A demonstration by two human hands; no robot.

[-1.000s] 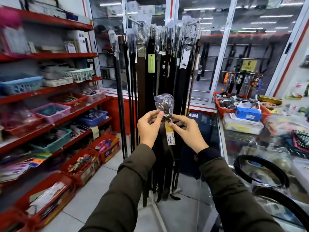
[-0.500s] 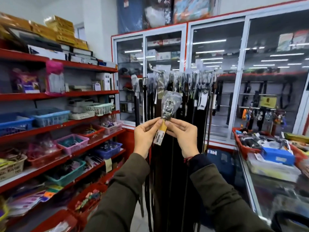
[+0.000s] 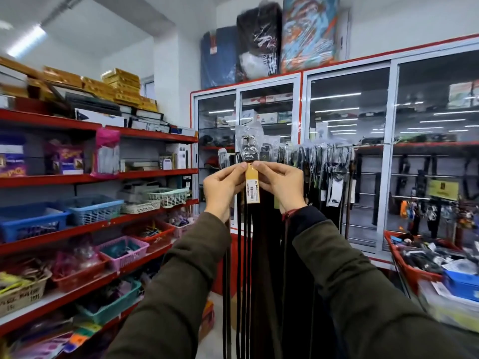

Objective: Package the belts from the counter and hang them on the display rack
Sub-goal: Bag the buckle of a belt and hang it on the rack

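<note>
There is a single view, from a camera worn on the person's head, so nothing is shared with a second view. It looks forward at about chest height and tips slightly upward, taking in the ceiling light [image 3: 26, 42] at upper left. The wide lens bends the red shelves [image 3: 98, 177] along the left edge and the glass cabinet [image 3: 347, 151] at the back. The camera sits close to both raised forearms, which enter from the bottom edge, and the left hand [image 3: 223, 185] and right hand [image 3: 281, 187] meet near the centre of the frame. The rack of belts [image 3: 324, 156] hangs just beyond them.
</note>
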